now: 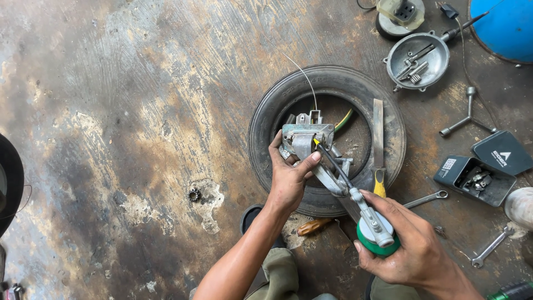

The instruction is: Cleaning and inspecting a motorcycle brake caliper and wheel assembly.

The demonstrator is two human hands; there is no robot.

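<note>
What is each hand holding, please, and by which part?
The left hand grips the grey metal part by its lower side; the right hand holds the green oil can around its body.

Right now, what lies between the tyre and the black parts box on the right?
In the head view, between the tyre and the black parts box lies a combination spanner on the stained floor.

One tyre (327,89); two spanners (426,199) (491,247); one three-way wrench (468,114); one round metal pan (417,60); one open black case (473,179); one file (378,139); one small gear (194,194).
</note>
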